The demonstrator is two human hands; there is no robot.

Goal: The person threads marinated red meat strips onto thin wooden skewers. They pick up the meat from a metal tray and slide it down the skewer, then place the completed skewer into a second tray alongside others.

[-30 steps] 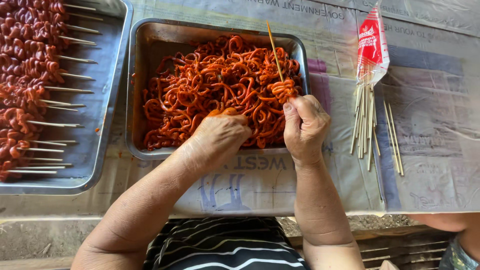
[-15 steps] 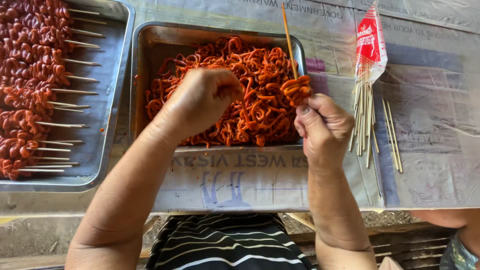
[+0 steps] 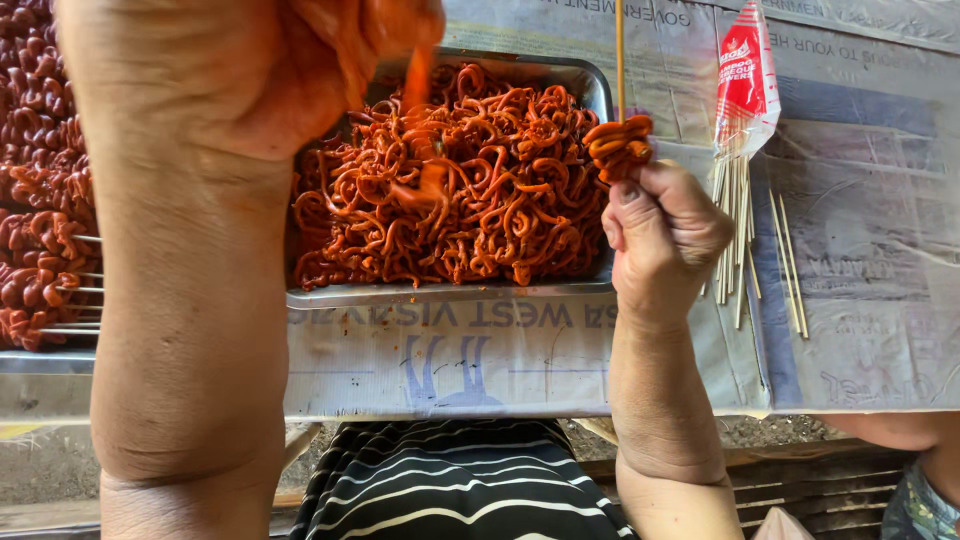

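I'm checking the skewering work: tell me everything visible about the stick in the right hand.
The thin pale wooden skewer stands nearly upright, its top running out of the picture. A bunched coil of orange-red marinated strips is threaded low on it, just above the right hand, which pinches its lower end. It rises in front of the metal tray.

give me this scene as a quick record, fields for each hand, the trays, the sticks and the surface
left hand: left hand raised close to the camera, pinching an orange strip that hangs above the middle tray
right hand: right hand grips a bamboo skewer upright, a coiled orange piece threaded just above the fist
middle tray: metal tray full of orange-red curled strips
left tray: finished skewers laid in rows
sticks: spare skewers spilling from a red and white packet
surface: newspaper under clear plastic
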